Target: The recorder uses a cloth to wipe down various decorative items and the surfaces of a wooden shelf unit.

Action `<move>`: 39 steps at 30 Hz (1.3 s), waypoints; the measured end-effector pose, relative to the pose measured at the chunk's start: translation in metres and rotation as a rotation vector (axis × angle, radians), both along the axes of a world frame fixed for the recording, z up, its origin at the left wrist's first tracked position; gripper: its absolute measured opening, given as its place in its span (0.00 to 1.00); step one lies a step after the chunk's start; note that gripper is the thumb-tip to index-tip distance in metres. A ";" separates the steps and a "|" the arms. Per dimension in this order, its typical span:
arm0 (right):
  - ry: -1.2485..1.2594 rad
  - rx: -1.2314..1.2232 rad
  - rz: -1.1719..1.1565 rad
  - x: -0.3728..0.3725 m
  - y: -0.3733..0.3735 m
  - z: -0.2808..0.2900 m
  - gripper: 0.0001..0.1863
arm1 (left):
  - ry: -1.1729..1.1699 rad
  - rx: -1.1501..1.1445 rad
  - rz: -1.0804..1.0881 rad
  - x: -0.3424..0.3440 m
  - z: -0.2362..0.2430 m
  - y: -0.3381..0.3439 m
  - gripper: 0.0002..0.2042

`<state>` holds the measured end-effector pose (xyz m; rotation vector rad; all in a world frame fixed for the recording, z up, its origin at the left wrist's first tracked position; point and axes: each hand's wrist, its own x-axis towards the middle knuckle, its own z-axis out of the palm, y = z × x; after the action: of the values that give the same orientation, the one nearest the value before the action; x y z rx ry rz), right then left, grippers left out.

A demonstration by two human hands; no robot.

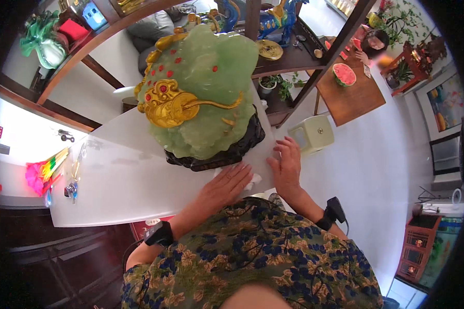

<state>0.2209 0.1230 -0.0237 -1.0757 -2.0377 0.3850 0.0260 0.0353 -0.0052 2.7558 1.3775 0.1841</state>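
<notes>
A large pale green carved stone figure [206, 87] with gold trim and red dots stands on a dark carved base [232, 152] on a white counter [123, 185]. My left hand [227, 186] lies flat on a white cloth [253, 180] just in front of the base. My right hand [286, 164] rests flat on the counter's right edge, fingers spread, beside the base. Both wrists wear black bands.
A bunch of keys [72, 188] and a bright pink and yellow duster [44, 172] lie at the counter's left. A pale plastic stool [312, 134] stands on the floor to the right. Wooden shelves with ornaments rise behind. A person sits at a far table with a cut watermelon [344, 73].
</notes>
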 end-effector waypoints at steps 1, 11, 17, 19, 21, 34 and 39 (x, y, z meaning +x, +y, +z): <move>0.025 -0.031 -0.026 0.000 0.000 -0.008 0.14 | -0.053 -0.015 0.002 0.004 -0.003 0.005 0.38; 0.199 -0.047 -0.038 0.004 0.000 -0.017 0.32 | -0.387 -0.113 0.049 0.047 -0.013 0.057 0.43; 0.280 -0.134 -0.022 0.003 0.002 -0.017 0.41 | -0.322 -0.132 0.035 0.051 -0.011 0.066 0.44; 0.272 -0.141 -0.035 0.001 0.002 -0.019 0.39 | -0.299 -0.139 0.024 0.048 -0.006 0.059 0.43; 0.206 -0.188 -0.082 0.003 0.001 -0.023 0.34 | -0.274 -0.139 0.033 0.042 -0.006 0.050 0.43; 0.286 -0.344 0.046 0.006 0.000 -0.025 0.34 | -0.123 -0.090 0.176 -0.039 -0.019 -0.037 0.35; 0.331 -0.400 0.078 0.008 0.001 -0.026 0.34 | -0.230 -0.274 0.445 -0.090 0.015 -0.062 0.43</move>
<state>0.2289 0.1235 -0.0497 -1.0798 -1.7481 0.9765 -0.0636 -0.0272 0.0101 2.1084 1.7721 0.2939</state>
